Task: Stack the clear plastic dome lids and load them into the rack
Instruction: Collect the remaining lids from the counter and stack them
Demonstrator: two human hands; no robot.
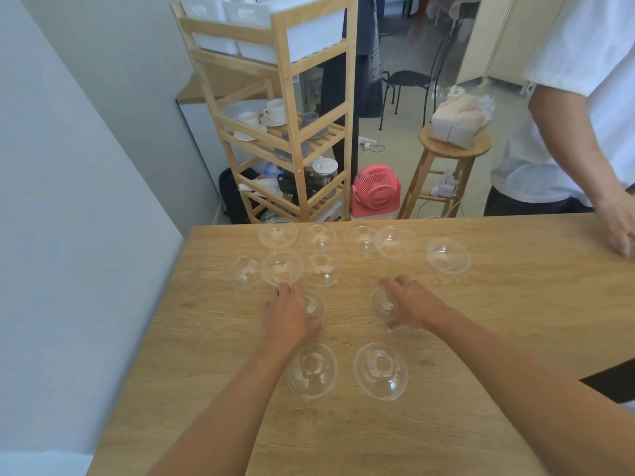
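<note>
Several clear plastic dome lids lie spread over the wooden table point(481, 321). My left hand point(287, 312) covers one dome lid point(314, 306) near the table's middle, its fingers curled over the lid. My right hand point(410, 304) grips another dome lid point(384, 304) from its right side. Two more lids point(312, 371) point(381, 371) sit nearer to me, between my forearms. A row of lids point(318, 237) lines the far edge, and a cluster point(282, 267) lies just beyond my left hand. The wooden rack point(292, 108) stands behind the table.
Another person in a white shirt stands at the far right with a hand point(618, 228) on the table. A pink fan point(376, 190) and a wooden stool point(453, 149) holding a bag stand on the floor beyond the table. A grey wall runs along the left.
</note>
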